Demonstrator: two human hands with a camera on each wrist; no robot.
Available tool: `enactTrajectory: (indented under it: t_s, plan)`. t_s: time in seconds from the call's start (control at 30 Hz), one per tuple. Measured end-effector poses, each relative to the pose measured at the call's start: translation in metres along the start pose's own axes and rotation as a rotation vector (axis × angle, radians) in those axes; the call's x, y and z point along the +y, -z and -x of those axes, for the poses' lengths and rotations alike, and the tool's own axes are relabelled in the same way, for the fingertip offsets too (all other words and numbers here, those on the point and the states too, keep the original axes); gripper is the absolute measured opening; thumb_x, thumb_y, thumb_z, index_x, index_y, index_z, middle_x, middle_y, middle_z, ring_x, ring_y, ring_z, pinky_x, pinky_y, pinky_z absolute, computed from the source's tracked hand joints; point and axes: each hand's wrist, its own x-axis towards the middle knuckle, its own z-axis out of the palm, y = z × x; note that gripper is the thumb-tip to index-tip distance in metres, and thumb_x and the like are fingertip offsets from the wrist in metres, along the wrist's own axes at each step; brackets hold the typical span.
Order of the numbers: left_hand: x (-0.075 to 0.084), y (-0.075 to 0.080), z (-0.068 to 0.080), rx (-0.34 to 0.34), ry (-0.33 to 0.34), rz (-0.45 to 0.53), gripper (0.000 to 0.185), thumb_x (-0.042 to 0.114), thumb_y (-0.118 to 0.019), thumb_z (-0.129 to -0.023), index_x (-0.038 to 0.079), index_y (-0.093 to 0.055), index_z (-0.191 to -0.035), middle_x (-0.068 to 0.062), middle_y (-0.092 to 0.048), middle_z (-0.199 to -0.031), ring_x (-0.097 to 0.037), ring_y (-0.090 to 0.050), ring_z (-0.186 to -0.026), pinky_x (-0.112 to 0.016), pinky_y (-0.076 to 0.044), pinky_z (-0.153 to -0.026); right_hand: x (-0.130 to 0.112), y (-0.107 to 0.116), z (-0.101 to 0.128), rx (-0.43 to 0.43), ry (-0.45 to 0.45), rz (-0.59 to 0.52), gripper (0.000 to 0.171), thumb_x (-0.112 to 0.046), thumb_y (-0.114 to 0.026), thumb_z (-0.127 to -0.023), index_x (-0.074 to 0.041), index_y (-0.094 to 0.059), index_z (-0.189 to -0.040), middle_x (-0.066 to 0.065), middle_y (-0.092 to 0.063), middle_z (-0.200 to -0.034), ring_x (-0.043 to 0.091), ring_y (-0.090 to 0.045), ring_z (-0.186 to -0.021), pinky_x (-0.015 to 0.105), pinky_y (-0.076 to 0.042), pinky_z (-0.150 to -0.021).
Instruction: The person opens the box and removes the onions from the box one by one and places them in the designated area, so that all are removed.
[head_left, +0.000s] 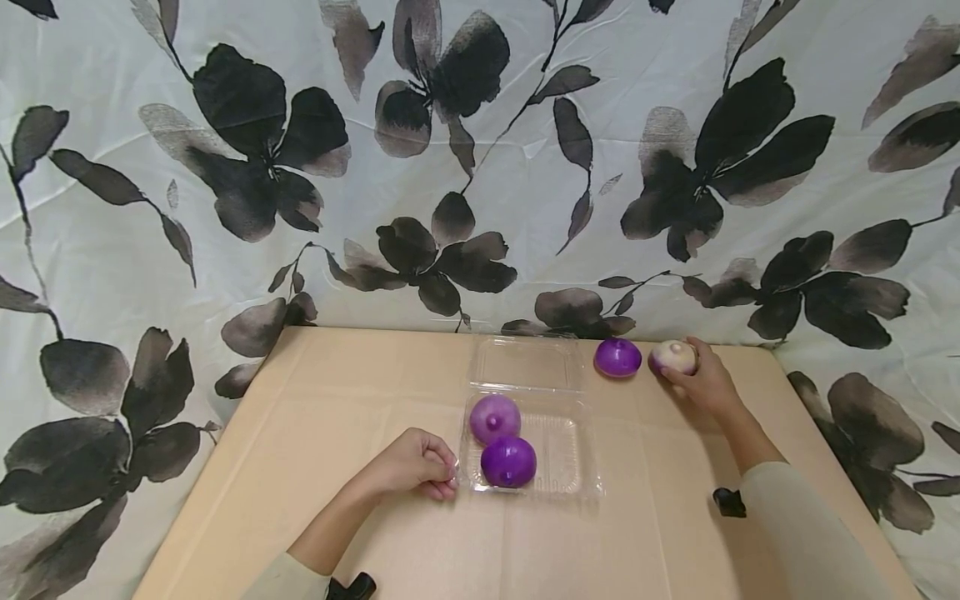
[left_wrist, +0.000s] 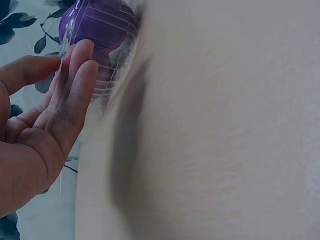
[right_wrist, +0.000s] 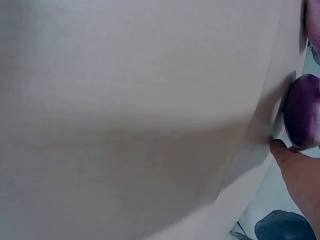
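Observation:
My left hand (head_left: 416, 465) pinches the left edge of a clear plastic clamshell container (head_left: 588, 437) between thumb and fingertips, as the left wrist view also shows. Two purple onions sit in its left half: a paler one (head_left: 492, 415) behind and a darker, glossy one (head_left: 510, 462) in front. Over at the back right, my right hand (head_left: 708, 382) grips a purple-and-white onion (head_left: 674, 357), thumb on the near side, fingers around the far right. In the right wrist view, this onion (right_wrist: 301, 112) is partly cut off by the frame's edge.
Another dark purple onion (head_left: 618, 357) rests on the table (head_left: 360, 392), left of the gripped one. The container's lid (head_left: 527, 364) lies opened toward the table's back edge. Behind the table hangs a white cloth (head_left: 540, 183) with dark flowers.

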Motion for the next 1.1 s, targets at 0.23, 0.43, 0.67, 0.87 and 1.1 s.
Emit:
enactTrajectory:
  t_s: [0.23,0.43,0.67,0.87,1.1]
  plan:
    - [0.0,0.001,0.001,-0.005,-0.002,-0.009,0.013,-0.006,-0.06,-0.086,-0.011,-0.067,-0.096,-0.023,-0.076,-0.085,-0.034,-0.077,-0.075,-0.044,-0.068,-0.072,-0.004,0.006,0.009,0.047,0.051,-0.026,0.09,-0.016,-0.077,-0.091,0.016,-0.022,-0.154,0.049,-0.031,-0.149,0.065,-0.034,-0.137,0.076,-0.031,-0.114]
    - [0.001,0.002,0.003,-0.011,0.001,-0.016,0.013,-0.006,-0.06,-0.086,-0.01,-0.067,-0.095,-0.021,-0.076,-0.084,-0.034,-0.077,-0.076,-0.045,-0.068,-0.073,-0.021,0.016,0.025,0.061,0.062,-0.01,0.09,-0.015,-0.077,-0.092,0.013,-0.02,-0.156,0.048,-0.028,-0.15,0.068,-0.04,-0.129,0.078,-0.038,-0.107]
    - [0.0,0.003,0.005,-0.012,0.009,-0.016,0.013,-0.006,-0.06,-0.086,-0.01,-0.067,-0.095,-0.021,-0.077,-0.084,-0.031,-0.077,-0.073,-0.044,-0.068,-0.072,-0.05,0.027,0.043,0.1,0.147,0.024,0.088,-0.01,-0.078,-0.089,0.01,-0.025,-0.156,0.044,-0.031,-0.151,0.066,-0.042,-0.127,0.08,-0.039,-0.103]
    - [0.0,0.003,0.004,-0.014,0.015,-0.011,0.012,-0.005,-0.061,-0.087,-0.01,-0.067,-0.096,-0.021,-0.077,-0.084,-0.03,-0.077,-0.073,-0.044,-0.069,-0.072,-0.079,0.028,0.056,0.049,0.216,0.018,0.085,-0.014,-0.08,-0.09,0.007,-0.03,-0.155,0.039,-0.035,-0.153,0.062,-0.041,-0.131,0.079,-0.039,-0.104]
    - [-0.002,0.003,0.002,-0.012,0.012,-0.017,0.013,-0.007,-0.059,-0.085,-0.009,-0.067,-0.095,-0.021,-0.077,-0.084,-0.028,-0.077,-0.072,-0.042,-0.069,-0.071,-0.107,0.019,0.069,0.033,0.294,0.024,0.08,-0.009,-0.081,-0.087,0.006,-0.036,-0.151,0.033,-0.042,-0.151,0.056,-0.044,-0.134,0.075,-0.043,-0.106]
